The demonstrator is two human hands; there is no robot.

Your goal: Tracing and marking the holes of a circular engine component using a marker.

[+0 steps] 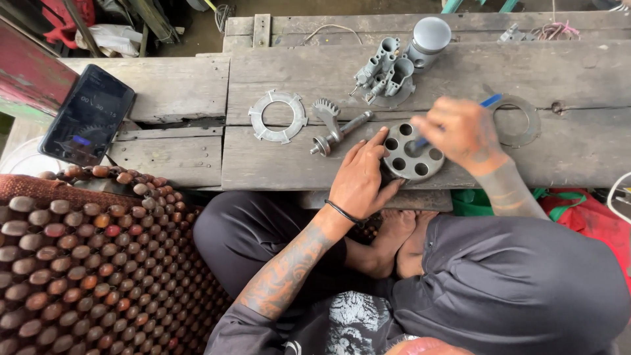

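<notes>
- Left hand (360,177) fingers spread, steadying round holed metal disc (412,152) at wooden bench (572,151) near edge.
- Right hand (460,131) pinches blue-handled tool (490,100) over disc.

Round grey metal disc (413,158) with holes, flat on bench edge

Workshop, makeshift | rough plank counter (164,89) strewn with metal engine parts: toothed shaft (336,125), slotted ring (277,116), piston (428,39) beyond fingers | beaded seat mat (85,263) alongside

Left hand (360,179) steadies a holed metal disc (412,152) (grey, round) while right hand (460,131) works a blue-handled tool (490,100).
</notes>
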